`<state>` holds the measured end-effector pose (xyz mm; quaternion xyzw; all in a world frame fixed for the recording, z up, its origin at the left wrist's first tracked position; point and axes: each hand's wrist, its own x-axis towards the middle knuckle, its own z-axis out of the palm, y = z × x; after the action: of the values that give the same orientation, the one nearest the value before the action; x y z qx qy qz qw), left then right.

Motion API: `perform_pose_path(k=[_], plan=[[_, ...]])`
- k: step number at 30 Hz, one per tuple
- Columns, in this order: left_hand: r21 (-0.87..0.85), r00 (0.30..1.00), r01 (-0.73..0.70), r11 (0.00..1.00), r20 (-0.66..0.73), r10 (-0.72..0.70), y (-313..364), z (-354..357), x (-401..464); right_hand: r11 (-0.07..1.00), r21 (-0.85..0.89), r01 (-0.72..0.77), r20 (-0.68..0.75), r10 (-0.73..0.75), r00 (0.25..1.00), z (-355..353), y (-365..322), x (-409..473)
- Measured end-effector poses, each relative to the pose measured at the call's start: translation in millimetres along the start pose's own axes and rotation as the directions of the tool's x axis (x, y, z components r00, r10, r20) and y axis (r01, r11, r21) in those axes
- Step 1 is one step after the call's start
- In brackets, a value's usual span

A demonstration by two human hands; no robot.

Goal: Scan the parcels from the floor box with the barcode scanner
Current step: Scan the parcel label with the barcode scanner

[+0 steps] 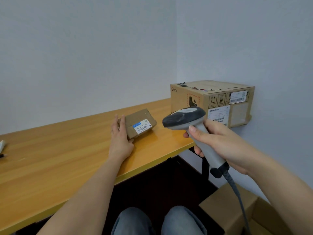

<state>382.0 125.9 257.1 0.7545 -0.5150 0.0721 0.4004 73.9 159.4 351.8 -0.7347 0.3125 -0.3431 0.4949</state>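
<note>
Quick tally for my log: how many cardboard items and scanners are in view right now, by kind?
Small parcels on the table: 1, the labelled parcel under the left hand
Large boxes on the table: 1, the PICO box
Open floor boxes: 1, the floor box at lower right
Scanners: 1, the scanner in the right hand
Total: 4

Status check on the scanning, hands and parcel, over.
Right hand gripping scanner, aimed left at small parcel. Left hand steadying parcel on table, label up. Nothing between scanner and label.
</note>
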Motion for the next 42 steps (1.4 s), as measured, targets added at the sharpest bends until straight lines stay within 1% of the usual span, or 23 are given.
perform_pose_path(k=[5, 9, 15, 20, 32, 42], plan=[[0.004, 1.000, 0.006, 1.000, -0.012, -0.006, -1, 0, -1, 0.999, -0.037, 0.008, -0.024, -0.008, 1.000, -5, -1, -13], [-0.009, 1.000, -0.005, 1.000, -0.018, 0.005, -2, 2, 0, 1.000, 0.004, -0.005, -0.064, 0.005, 0.998, -9, -4, -19], [0.000, 1.000, -0.012, 1.000, -0.021, 0.012, -3, 4, 1, 0.999, 0.043, -0.020, -0.074, 0.024, 0.997, -15, -8, -27], [-0.002, 1.000, -0.015, 1.000, -0.023, 0.015, -4, 4, 2, 0.999, 0.016, -0.027, -0.059, 0.028, 0.998, -19, -10, -32], [-0.006, 1.000, 0.000, 1.000, -0.027, 0.000, -3, 5, 2, 0.995, 0.097, -0.002, -0.033, 0.005, 0.999, -23, -14, -34], [-0.030, 1.000, -0.001, 1.000, -0.023, 0.000, -6, 6, 3, 0.995, 0.104, -0.002, -0.024, 0.005, 1.000, -23, -18, -36]])
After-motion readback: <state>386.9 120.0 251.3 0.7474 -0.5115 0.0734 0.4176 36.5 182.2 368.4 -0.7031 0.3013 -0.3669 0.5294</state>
